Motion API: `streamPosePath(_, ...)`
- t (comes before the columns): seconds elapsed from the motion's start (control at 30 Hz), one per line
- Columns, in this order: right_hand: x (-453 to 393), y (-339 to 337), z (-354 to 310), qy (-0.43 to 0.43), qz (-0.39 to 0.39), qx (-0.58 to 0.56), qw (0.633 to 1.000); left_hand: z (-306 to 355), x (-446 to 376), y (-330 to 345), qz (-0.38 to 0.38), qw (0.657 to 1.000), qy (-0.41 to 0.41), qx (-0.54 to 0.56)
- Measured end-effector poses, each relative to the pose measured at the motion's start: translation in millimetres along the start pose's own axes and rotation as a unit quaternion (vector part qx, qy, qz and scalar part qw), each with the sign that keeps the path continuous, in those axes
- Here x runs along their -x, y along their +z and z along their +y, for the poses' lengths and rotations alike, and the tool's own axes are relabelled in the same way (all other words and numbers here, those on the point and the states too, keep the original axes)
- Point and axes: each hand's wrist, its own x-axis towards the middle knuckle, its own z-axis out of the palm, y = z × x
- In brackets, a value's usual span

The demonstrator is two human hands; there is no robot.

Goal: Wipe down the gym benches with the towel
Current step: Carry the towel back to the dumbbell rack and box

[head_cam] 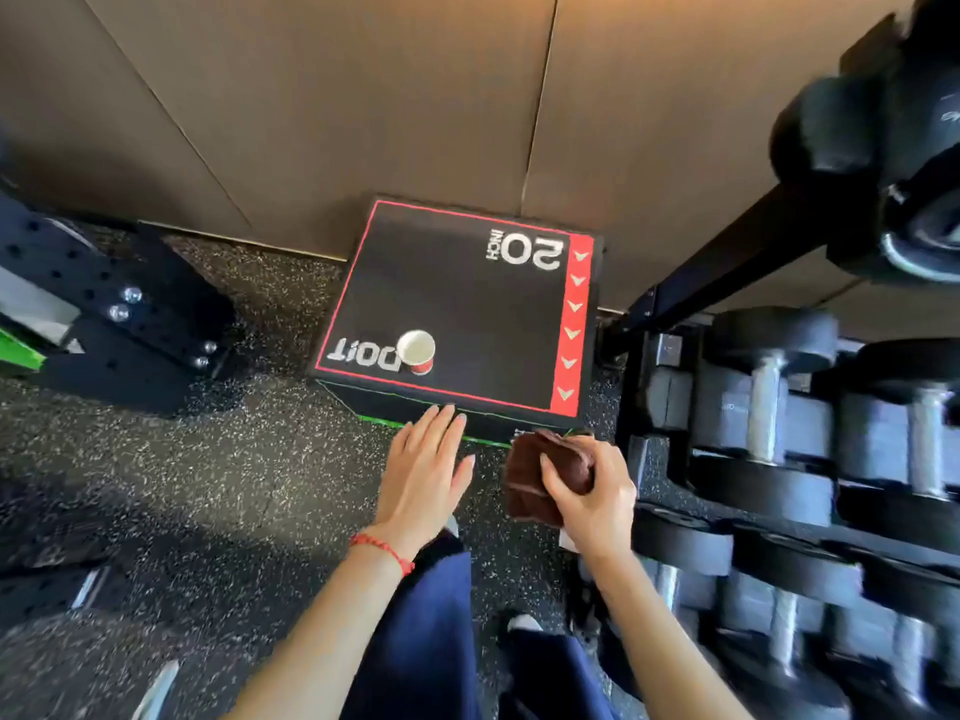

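Note:
A black padded box point(457, 304) with red trim and "20 INCH" lettering stands against the wall ahead of me. My right hand point(592, 496) grips a bunched dark brown towel point(535, 470), held in the air just short of the box's near right corner. My left hand point(426, 475) hovers flat with fingers spread, its fingertips at the box's near edge, holding nothing. A red string bracelet circles my left wrist.
A white and red paper cup point(418, 350) stands on the box near its front left. A dumbbell rack point(779, 433) fills the right side. Black and green machine parts point(104, 314) sit at the left. Speckled rubber floor point(208, 485) lies below.

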Motion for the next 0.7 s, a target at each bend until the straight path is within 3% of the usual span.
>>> streamPosePath(0.4,-57,42,-12,0.061,0.056,0.032,0.996,-49,-92,15,-0.063,0.996,0.058,0.001)
streamPosePath(0.7,-117,87,44,0.066,0.028,0.044,0.996,-66,-139,73,-0.073,0.996,0.049,0.015)
